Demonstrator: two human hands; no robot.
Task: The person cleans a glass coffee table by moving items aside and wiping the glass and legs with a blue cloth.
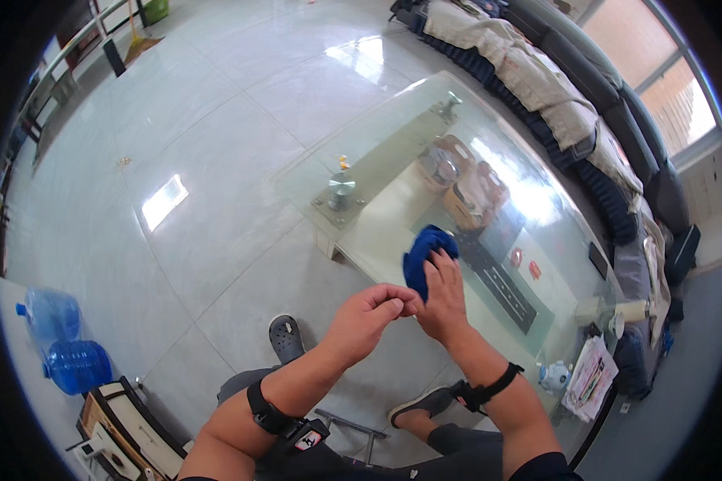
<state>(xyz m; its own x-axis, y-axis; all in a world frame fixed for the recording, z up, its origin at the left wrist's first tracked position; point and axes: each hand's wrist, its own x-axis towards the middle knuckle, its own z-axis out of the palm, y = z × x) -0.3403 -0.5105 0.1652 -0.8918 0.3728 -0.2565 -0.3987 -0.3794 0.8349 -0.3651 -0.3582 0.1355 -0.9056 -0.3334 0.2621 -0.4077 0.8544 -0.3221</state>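
Observation:
My right hand lies over a crumpled dark blue cloth near the close edge of a glass-topped coffee table, its fingers on the cloth. Just left of it, my left hand has its fingers curled, the fingertips by the right hand's thumb side. Whether anything small is between them cannot be told. Beyond the cloth, baskets with wrapped items show at the table, and two small red packets are to the right.
A small yellow figure stands on the table's left part. Cups, a blue-white object and papers are at the right end. A covered sofa runs behind. Large blue water bottles stand on the floor at left.

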